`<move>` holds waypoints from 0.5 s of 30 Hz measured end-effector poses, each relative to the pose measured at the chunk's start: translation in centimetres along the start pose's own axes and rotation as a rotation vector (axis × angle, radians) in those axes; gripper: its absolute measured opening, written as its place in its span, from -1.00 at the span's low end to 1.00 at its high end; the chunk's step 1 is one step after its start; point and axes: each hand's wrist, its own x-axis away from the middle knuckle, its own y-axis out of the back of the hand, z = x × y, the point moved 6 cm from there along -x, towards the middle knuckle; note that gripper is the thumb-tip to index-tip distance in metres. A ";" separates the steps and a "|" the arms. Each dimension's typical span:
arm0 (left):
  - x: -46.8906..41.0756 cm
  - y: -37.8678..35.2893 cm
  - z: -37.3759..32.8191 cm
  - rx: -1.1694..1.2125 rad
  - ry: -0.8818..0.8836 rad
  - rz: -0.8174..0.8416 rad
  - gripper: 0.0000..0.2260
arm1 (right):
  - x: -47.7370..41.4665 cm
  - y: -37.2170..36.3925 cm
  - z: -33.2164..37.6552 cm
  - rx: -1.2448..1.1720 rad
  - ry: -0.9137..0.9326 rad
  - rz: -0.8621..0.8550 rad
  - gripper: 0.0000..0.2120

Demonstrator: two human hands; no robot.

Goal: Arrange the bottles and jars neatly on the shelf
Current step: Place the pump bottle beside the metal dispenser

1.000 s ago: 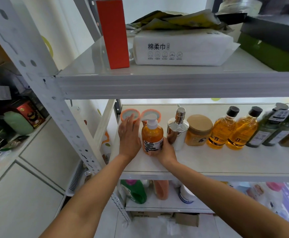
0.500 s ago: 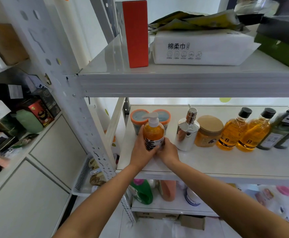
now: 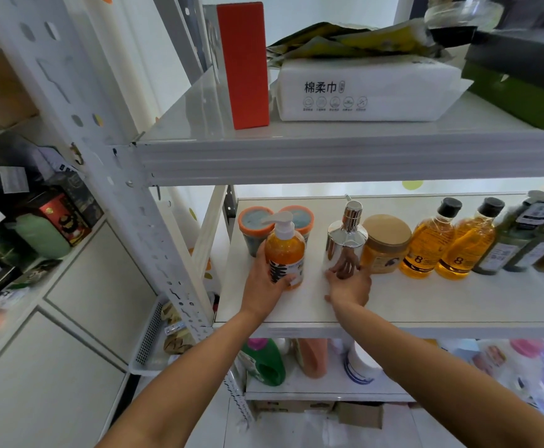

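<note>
Since half a second ago, the right hand (image 3: pixel 349 284) is being taken off the orange pump bottle (image 3: pixel 285 250) and is now being laid against the foot of the chrome dispenser (image 3: pixel 345 242), while the left hand (image 3: pixel 262 284) is being kept on the orange bottle. That bottle is being held upright at the left end of the middle shelf (image 3: pixel 426 305), just in front of two orange-rimmed tubs (image 3: pixel 255 221). It is being clasped round its lower body by the left hand, with the thumb lying across the foot of the label. The right hand is being held loosely spread, fingertips touching the dispenser's base and nothing being clasped; whether any push is being applied cannot be told.

Judging by its fill, the orange pump bottle is likely being felt as fairly heavy and stiff-walled, with a smooth plastic skin that may slip. It is best being taken low on the body, not by the pump head, which could turn or lift. The chrome dispenser is probably slick and top-heavy, so a hold round its broad belly is being called for, not the thin spout. A gap is being left between the two, while the tan-lidded jar (image 3: pixel 385 244), amber bottles (image 3: pixel 427 250) and dark green bottles (image 3: pixel 510 240) are standing close together in a row to the right.
</note>
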 end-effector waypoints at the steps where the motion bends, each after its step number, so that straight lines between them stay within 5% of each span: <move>1: 0.0 -0.1 -0.1 -0.003 -0.005 0.006 -0.30 | -0.2 -0.1 -0.1 0.020 0.002 0.010 -0.47; 15: -1.3 -1.7 -1.4 -0.001 -0.009 0.127 -0.35 | 0.2 1.4 1.5 0.175 0.077 0.112 -0.49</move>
